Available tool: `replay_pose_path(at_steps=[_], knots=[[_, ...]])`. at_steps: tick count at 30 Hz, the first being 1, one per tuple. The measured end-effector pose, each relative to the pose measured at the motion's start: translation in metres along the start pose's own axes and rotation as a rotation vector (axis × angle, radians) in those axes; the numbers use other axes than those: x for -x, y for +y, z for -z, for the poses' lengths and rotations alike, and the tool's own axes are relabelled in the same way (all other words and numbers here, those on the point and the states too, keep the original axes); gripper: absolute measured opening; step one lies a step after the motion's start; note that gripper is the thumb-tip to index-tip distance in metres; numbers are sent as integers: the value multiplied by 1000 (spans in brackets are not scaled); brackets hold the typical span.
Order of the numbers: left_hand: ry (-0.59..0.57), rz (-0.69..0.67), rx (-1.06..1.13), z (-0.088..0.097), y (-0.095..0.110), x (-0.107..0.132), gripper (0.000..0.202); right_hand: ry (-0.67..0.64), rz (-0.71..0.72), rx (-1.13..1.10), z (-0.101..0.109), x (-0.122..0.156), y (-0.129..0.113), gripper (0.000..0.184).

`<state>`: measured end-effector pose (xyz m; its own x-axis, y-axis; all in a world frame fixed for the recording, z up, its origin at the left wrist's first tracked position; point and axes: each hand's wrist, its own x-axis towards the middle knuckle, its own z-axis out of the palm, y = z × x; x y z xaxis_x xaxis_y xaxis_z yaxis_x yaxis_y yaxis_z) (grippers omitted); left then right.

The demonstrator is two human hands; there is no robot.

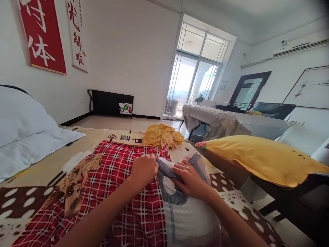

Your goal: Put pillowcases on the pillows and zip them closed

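Note:
A red plaid cloth (114, 163) with a printed animal picture lies spread in front of me on the bed. My left hand (144, 167) is closed in a fist on its right part, beside the grey fabric. Against the plaid cloth lies a grey-and-white patterned pillow (190, 219), puffed up near me. My right hand (189, 179) has its fingers curled over the pillow's far grey part, thumb underneath, a short gap from my left hand. Both palms are hidden. Just beyond the hands is a crumpled yellow cloth (160, 134).
The bed has a patterned beige and brown cover (28, 199). White pillows (23, 127) lie at left. A yellow pillow (267, 156) rests on dark furniture (290, 206) at right. Farther back stand a plastic-covered piece of furniture (231, 120) and a glass door (190, 82).

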<state>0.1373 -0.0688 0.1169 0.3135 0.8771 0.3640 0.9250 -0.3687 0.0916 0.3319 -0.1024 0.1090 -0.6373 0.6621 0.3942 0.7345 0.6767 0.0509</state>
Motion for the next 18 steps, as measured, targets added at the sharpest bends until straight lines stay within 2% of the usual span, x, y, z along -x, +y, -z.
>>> replay_pose_path(at_steps=[3, 7, 10, 13, 15, 18], knots=[[61, -24, 58, -4, 1, -9, 30, 80, 80, 10, -3, -6, -14, 14], [96, -79, 161, -2, 21, -16, 28, 144, 163, 16, -27, -14, -23, 18], [68, -111, 215, 7, 42, -12, 30, 233, 88, 44, -57, -15, -14, 21], [-46, -121, 243, 15, 51, -4, 32, 322, -10, 84, -80, -7, 4, 25], [-98, -111, 265, 15, 44, -1, 31, 310, -26, 60, -80, 4, 18, 26], [-59, -101, 363, 9, 24, 0, 28, 331, -125, -65, -58, 27, 46, 39]])
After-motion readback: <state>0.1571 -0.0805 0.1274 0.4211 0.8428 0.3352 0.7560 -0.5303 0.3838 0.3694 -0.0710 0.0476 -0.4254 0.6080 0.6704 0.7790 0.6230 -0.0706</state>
